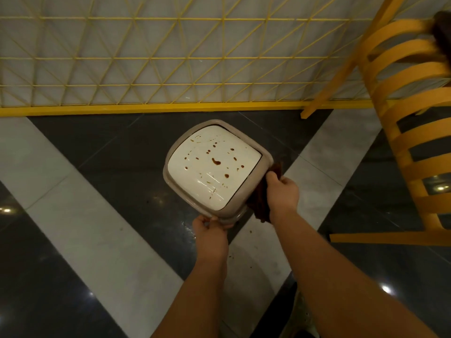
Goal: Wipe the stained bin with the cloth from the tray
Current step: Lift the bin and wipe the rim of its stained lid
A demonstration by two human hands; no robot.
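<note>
Your left hand [210, 231] grips the near rim of the stained bin [214, 167], which stands on the floor in front of the yellow mesh fence [146, 57]. Your right hand [283, 191] is clamped on the dark cloth [260, 203], pressed to the bin's right side. Keep the left grip firm so the bin cannot slide, then bring the cloth up over the white lid [212, 176] — the brown spots sit there — and wipe from the edges inward. The bin's body under the lid is hidden, the tray is out of view, and most of the cloth is covered by your hand.
</note>
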